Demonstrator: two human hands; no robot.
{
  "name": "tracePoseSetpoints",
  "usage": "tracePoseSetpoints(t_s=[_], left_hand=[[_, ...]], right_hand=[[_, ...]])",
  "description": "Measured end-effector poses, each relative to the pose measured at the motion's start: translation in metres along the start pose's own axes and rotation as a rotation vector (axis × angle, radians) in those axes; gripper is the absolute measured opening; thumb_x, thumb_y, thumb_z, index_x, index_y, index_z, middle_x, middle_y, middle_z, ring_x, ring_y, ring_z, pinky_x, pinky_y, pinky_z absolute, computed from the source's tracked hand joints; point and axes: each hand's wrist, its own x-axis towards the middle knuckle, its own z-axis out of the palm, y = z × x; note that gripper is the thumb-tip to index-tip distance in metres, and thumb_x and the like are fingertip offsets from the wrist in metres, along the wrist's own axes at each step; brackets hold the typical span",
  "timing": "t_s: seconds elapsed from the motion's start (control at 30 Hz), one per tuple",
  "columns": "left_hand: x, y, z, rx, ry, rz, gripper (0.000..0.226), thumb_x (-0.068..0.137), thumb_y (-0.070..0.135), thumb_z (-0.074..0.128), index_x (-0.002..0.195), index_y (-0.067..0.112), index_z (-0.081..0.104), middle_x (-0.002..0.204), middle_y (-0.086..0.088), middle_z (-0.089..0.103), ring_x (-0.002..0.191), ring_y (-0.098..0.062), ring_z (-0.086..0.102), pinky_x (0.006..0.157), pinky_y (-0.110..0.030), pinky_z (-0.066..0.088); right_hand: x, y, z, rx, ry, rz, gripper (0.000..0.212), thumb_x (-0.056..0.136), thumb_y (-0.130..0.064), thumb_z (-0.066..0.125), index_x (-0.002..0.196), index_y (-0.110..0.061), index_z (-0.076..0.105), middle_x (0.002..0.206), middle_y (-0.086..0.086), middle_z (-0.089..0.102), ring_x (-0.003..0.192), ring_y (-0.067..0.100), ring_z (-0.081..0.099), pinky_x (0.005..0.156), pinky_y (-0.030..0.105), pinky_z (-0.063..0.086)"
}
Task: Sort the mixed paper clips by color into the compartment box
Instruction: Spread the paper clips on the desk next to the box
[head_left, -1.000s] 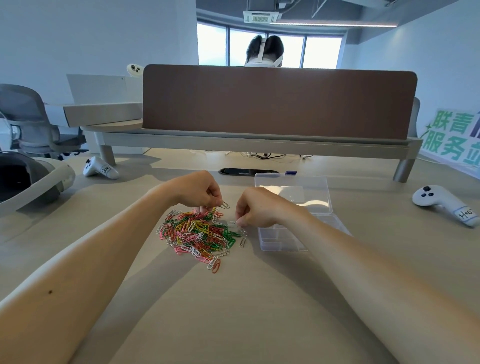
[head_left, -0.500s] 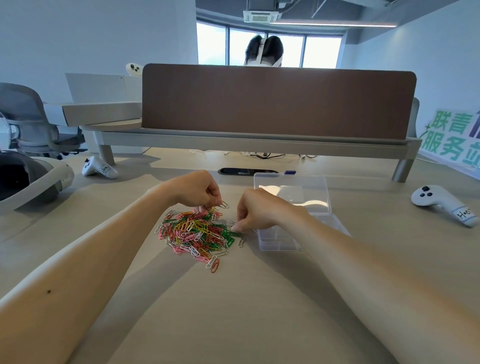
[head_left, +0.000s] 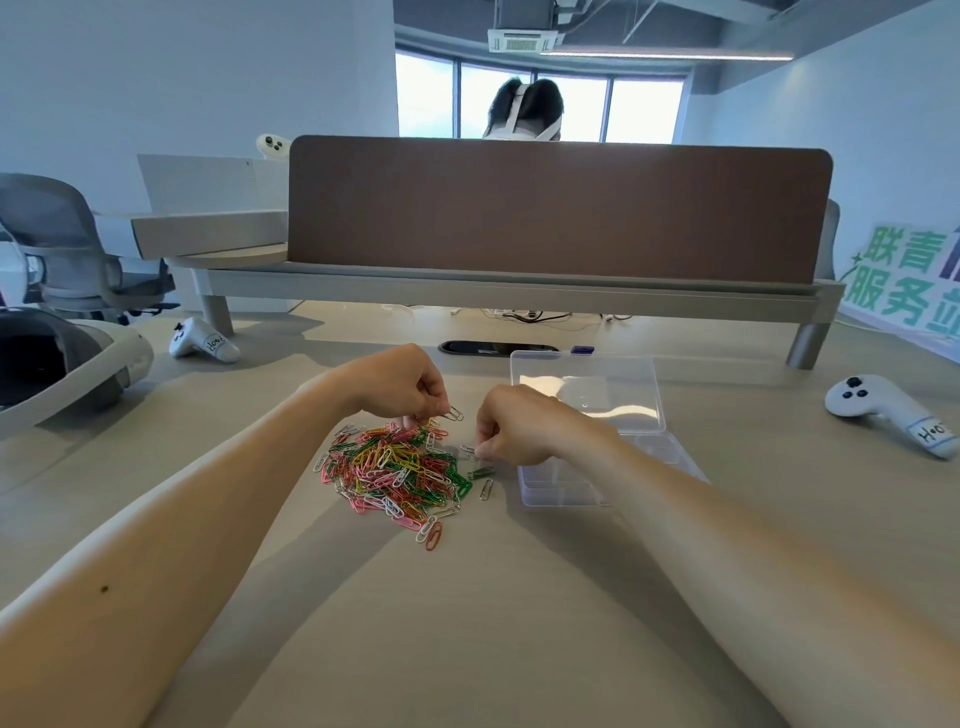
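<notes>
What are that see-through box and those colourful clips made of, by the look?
Compartment box: clear, glossy plastic, probably; the table shows through its lid and light glints off it. Paper clips: thin bent wire, seemingly colour-coated; a few look bare silvery metal.

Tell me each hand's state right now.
Left hand: fingers pinch a silver paper clip.
Right hand: fingers pinch a pale paper clip, colour unclear.

I am seeing the beige table (head_left: 467, 634) carrying a heap of mixed paper clips (head_left: 395, 467); a clear compartment box (head_left: 561, 491) is sitting just right of it; a left controller (head_left: 202, 340), a right controller (head_left: 883, 410) and a headset (head_left: 62, 374) are lying near the edges.
</notes>
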Motion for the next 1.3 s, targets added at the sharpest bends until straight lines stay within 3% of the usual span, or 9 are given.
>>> tracePoseSetpoints(t_s=[0.13,0.27,0.43,0.6,0.77,1.07,1.2,1.3], left_hand=[[-0.001,0.002,0.000,-0.023,0.002,0.005,0.011,0.091,0.014,0.062,0.087,0.011,0.072,0.069,0.000,0.069,0.054,-0.004,0.062,0.063,-0.018,0.049],[-0.001,0.008,0.002,-0.072,0.036,0.023,0.010,0.091,0.016,0.063,0.086,0.013,0.071,0.069,0.002,0.069,0.056,-0.007,0.062,0.061,-0.017,0.050],[0.007,0.032,0.015,-0.078,0.078,0.084,0.011,0.090,0.016,0.063,0.089,0.010,0.072,0.071,0.001,0.070,0.055,-0.007,0.059,0.061,-0.018,0.052],[0.023,0.056,0.034,-0.036,0.119,0.151,0.012,0.090,0.019,0.064,0.086,0.012,0.072,0.069,0.005,0.068,0.048,-0.001,0.055,0.050,-0.007,0.043],[0.032,0.068,0.045,0.012,0.125,0.191,0.011,0.087,0.020,0.067,0.091,0.012,0.075,0.079,0.002,0.072,0.063,-0.002,0.062,0.068,-0.013,0.049],[0.030,0.069,0.044,0.004,0.087,0.190,0.021,0.088,0.014,0.065,0.108,0.017,0.071,0.089,0.007,0.071,0.075,0.002,0.062,0.069,-0.008,0.043],[0.020,0.061,0.028,0.002,0.153,0.193,0.016,0.086,0.017,0.069,0.101,0.020,0.073,0.086,0.014,0.065,0.074,0.005,0.059,0.060,-0.006,0.040],[0.009,0.045,0.017,0.026,0.134,0.152,0.009,0.083,0.019,0.073,0.091,0.023,0.075,0.083,0.013,0.069,0.073,0.002,0.061,0.062,-0.005,0.042]], right_hand=[[0.000,0.008,-0.007,0.104,0.057,-0.011,0.005,0.089,-0.017,0.066,0.088,-0.014,0.071,0.078,-0.006,0.062,0.078,0.013,0.058,0.064,0.024,0.044],[-0.006,0.022,-0.018,0.202,0.135,-0.008,0.005,0.088,-0.015,0.069,0.084,-0.014,0.072,0.075,-0.006,0.065,0.078,0.011,0.062,0.071,0.026,0.049],[-0.020,0.054,-0.031,0.353,0.191,0.105,0.016,0.087,-0.005,0.067,0.073,-0.012,0.069,0.067,0.004,0.069,0.061,0.011,0.067,0.057,0.023,0.053],[-0.026,0.070,-0.033,0.441,0.224,0.149,0.008,0.084,0.000,0.069,0.082,-0.008,0.071,0.071,0.008,0.071,0.061,0.013,0.070,0.059,0.022,0.056],[-0.027,0.070,-0.028,0.382,0.183,0.139,0.015,0.081,-0.002,0.072,0.079,-0.017,0.072,0.078,0.005,0.073,0.074,0.018,0.071,0.064,0.026,0.057],[-0.028,0.079,-0.025,0.347,0.148,0.114,0.017,0.082,-0.007,0.072,0.090,-0.021,0.076,0.086,-0.003,0.073,0.081,0.015,0.069,0.061,0.022,0.053],[-0.031,0.070,-0.028,0.334,0.148,0.037,0.013,0.082,-0.013,0.074,0.087,-0.024,0.075,0.083,-0.010,0.071,0.082,0.008,0.066,0.066,0.019,0.048],[-0.032,0.051,-0.029,0.312,0.102,-0.064,0.010,0.081,-0.015,0.075,0.087,-0.023,0.075,0.080,-0.013,0.069,0.080,0.005,0.065,0.074,0.023,0.053]])
